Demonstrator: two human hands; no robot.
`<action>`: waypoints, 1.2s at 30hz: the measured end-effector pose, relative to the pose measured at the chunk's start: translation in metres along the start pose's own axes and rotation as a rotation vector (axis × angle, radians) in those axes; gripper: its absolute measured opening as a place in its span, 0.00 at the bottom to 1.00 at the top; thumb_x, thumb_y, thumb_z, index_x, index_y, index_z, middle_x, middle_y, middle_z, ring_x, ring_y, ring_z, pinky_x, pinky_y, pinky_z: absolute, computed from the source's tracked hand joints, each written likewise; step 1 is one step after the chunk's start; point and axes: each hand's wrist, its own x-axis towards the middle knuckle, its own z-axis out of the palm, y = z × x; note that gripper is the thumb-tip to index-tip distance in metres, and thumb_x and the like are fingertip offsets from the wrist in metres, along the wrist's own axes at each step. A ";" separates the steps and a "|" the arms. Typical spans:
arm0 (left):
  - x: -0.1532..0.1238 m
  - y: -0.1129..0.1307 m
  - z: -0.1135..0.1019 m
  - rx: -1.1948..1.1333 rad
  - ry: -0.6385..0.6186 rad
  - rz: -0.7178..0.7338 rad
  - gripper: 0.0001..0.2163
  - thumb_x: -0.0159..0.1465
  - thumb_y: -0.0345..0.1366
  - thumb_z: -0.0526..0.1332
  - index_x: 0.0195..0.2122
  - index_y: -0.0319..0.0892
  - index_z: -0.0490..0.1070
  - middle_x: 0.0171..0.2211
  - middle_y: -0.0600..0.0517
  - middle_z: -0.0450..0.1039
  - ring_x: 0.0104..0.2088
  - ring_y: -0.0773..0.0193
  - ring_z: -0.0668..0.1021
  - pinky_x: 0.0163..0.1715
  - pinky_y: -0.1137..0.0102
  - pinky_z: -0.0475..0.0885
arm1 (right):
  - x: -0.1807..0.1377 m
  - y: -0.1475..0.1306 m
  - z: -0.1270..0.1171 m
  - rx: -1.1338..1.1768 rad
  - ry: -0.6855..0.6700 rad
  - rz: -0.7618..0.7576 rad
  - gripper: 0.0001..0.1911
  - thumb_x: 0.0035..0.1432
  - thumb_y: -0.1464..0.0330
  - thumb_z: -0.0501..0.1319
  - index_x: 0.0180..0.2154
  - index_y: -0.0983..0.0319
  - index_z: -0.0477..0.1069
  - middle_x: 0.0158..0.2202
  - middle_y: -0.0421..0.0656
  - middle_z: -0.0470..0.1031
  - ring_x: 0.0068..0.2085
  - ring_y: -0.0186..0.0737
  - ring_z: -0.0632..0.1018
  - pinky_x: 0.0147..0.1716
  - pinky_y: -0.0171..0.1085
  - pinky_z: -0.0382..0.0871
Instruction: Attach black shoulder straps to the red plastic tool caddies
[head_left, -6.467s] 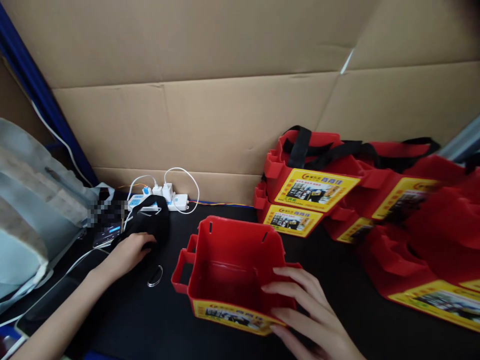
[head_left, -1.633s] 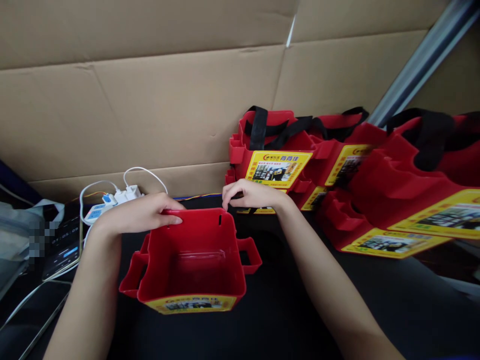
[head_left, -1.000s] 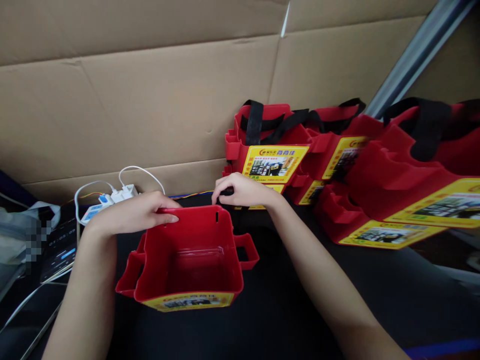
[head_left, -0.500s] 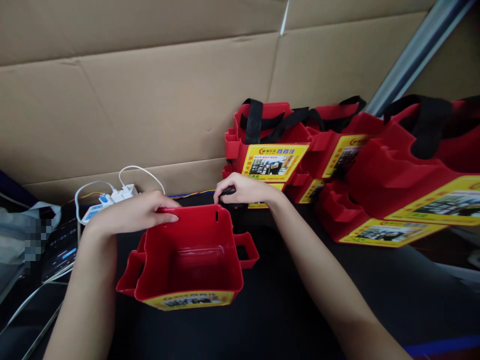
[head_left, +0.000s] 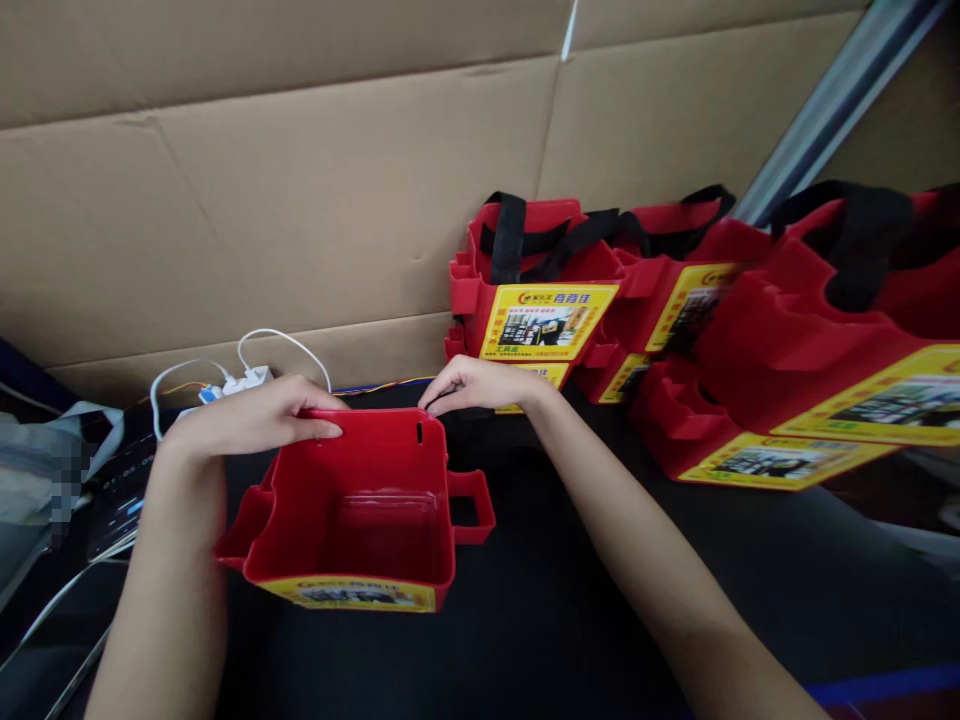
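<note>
Occupying the near centre of the black table (head_left: 540,640): one open-topped red plastic box (head_left: 356,510), roughly rectangular, its mouth towards the viewer and its inside bare. On its near face, a yellow printed label (head_left: 345,593); on its right side, a projecting red plastic loop (head_left: 484,510); a further projection on its left.

At the box's far wall, two bare hands. Left hand (head_left: 277,412): gripping the upper edge, thumb inside, fingers behind. Right hand (head_left: 472,385): at the far right corner, thumb and forefinger drawn together just beside a narrow upright slot (head_left: 420,433); something dark seems to show between them, but whether it is held cannot be told.

Farther left: one dark phone (head_left: 124,495), screen lit, partly behind the left forearm; beyond it, white plugs (head_left: 247,380) with a looping white cable (head_left: 281,335).

Farther right: red plastic boxes of like pattern (head_left: 757,370), stacked two high, yellow labels to the front, wide black fabric straps (head_left: 508,240) across the upper ones.

At the back: a creased brown cardboard wall (head_left: 300,200); right of it, one slanting grey metal post (head_left: 821,110).
</note>
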 end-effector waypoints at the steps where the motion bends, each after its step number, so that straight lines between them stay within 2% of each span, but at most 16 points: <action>1: 0.000 0.000 0.000 0.003 0.001 0.001 0.13 0.63 0.41 0.53 0.29 0.39 0.70 0.24 0.55 0.69 0.24 0.72 0.68 0.23 0.79 0.62 | 0.001 0.001 0.000 -0.006 0.010 0.008 0.14 0.51 0.65 0.62 0.38 0.65 0.76 0.37 0.43 0.78 0.36 0.33 0.76 0.39 0.32 0.67; 6: 0.000 0.000 0.001 -0.008 -0.001 -0.006 0.12 0.63 0.41 0.53 0.30 0.40 0.70 0.24 0.56 0.69 0.24 0.72 0.68 0.23 0.79 0.62 | 0.000 -0.002 0.000 -0.007 0.038 0.017 0.15 0.51 0.64 0.61 0.39 0.67 0.76 0.37 0.44 0.78 0.36 0.34 0.76 0.38 0.32 0.67; 13: 0.001 0.002 0.001 0.003 0.008 -0.014 0.13 0.63 0.41 0.53 0.29 0.39 0.70 0.23 0.56 0.68 0.23 0.72 0.67 0.23 0.79 0.62 | -0.001 -0.014 0.006 0.047 -0.085 -0.006 0.14 0.54 0.67 0.59 0.40 0.66 0.75 0.40 0.44 0.77 0.40 0.34 0.75 0.42 0.32 0.66; 18: -0.001 0.001 0.001 0.029 0.005 -0.019 0.13 0.63 0.40 0.53 0.29 0.39 0.71 0.23 0.55 0.68 0.23 0.71 0.67 0.23 0.78 0.63 | -0.004 -0.015 0.005 0.022 -0.120 -0.035 0.17 0.56 0.65 0.57 0.43 0.69 0.73 0.42 0.45 0.75 0.41 0.34 0.74 0.41 0.31 0.65; 20: -0.002 0.007 0.004 0.082 0.083 -0.019 0.10 0.62 0.38 0.54 0.37 0.42 0.72 0.27 0.54 0.71 0.26 0.69 0.71 0.25 0.77 0.65 | -0.005 -0.016 0.004 -0.016 -0.148 -0.042 0.18 0.57 0.63 0.56 0.43 0.69 0.73 0.41 0.45 0.75 0.40 0.34 0.74 0.40 0.31 0.65; 22: -0.001 0.019 0.009 0.173 0.256 0.028 0.14 0.61 0.36 0.56 0.48 0.47 0.68 0.39 0.52 0.72 0.35 0.66 0.73 0.34 0.74 0.69 | -0.005 -0.018 0.003 -0.051 -0.169 -0.044 0.19 0.59 0.62 0.54 0.43 0.69 0.73 0.39 0.45 0.75 0.39 0.33 0.73 0.38 0.30 0.64; 24: 0.005 0.033 0.015 0.284 0.384 0.144 0.18 0.61 0.34 0.57 0.52 0.51 0.64 0.52 0.51 0.65 0.46 0.63 0.71 0.45 0.69 0.67 | -0.005 -0.018 0.002 -0.081 -0.181 -0.049 0.19 0.59 0.62 0.53 0.43 0.69 0.72 0.38 0.44 0.75 0.36 0.32 0.72 0.35 0.30 0.64; 26: 0.015 0.045 0.021 0.395 0.394 0.276 0.15 0.62 0.31 0.55 0.49 0.52 0.68 0.56 0.51 0.58 0.53 0.60 0.65 0.51 0.64 0.63 | -0.005 -0.017 0.001 -0.110 -0.183 -0.059 0.19 0.59 0.62 0.53 0.43 0.69 0.72 0.37 0.44 0.75 0.35 0.31 0.71 0.35 0.30 0.63; 29: 0.031 0.050 0.024 0.524 0.332 0.397 0.10 0.63 0.32 0.54 0.40 0.48 0.73 0.56 0.49 0.58 0.56 0.57 0.61 0.53 0.59 0.60 | -0.006 -0.015 0.000 -0.139 -0.177 -0.079 0.17 0.59 0.63 0.53 0.42 0.68 0.72 0.37 0.44 0.74 0.35 0.31 0.71 0.35 0.30 0.63; 32: 0.040 0.045 0.023 0.525 0.324 0.454 0.09 0.63 0.34 0.54 0.36 0.45 0.75 0.54 0.47 0.58 0.54 0.57 0.62 0.52 0.60 0.61 | -0.008 -0.018 -0.001 -0.094 -0.126 -0.160 0.16 0.59 0.65 0.54 0.43 0.68 0.71 0.38 0.45 0.73 0.36 0.31 0.71 0.36 0.31 0.63; 34: 0.040 0.044 0.023 0.495 0.354 0.455 0.09 0.63 0.35 0.54 0.36 0.46 0.75 0.51 0.46 0.60 0.52 0.58 0.63 0.49 0.61 0.63 | -0.009 -0.025 0.001 -0.063 -0.077 -0.220 0.16 0.56 0.66 0.56 0.44 0.68 0.69 0.42 0.46 0.71 0.40 0.33 0.71 0.38 0.32 0.64; 36: 0.033 0.048 0.022 0.465 0.370 0.447 0.08 0.62 0.35 0.55 0.35 0.47 0.75 0.47 0.46 0.62 0.49 0.58 0.64 0.47 0.61 0.64 | -0.009 -0.035 0.005 -0.120 -0.040 -0.210 0.15 0.54 0.67 0.58 0.43 0.67 0.69 0.44 0.47 0.69 0.41 0.35 0.70 0.39 0.33 0.64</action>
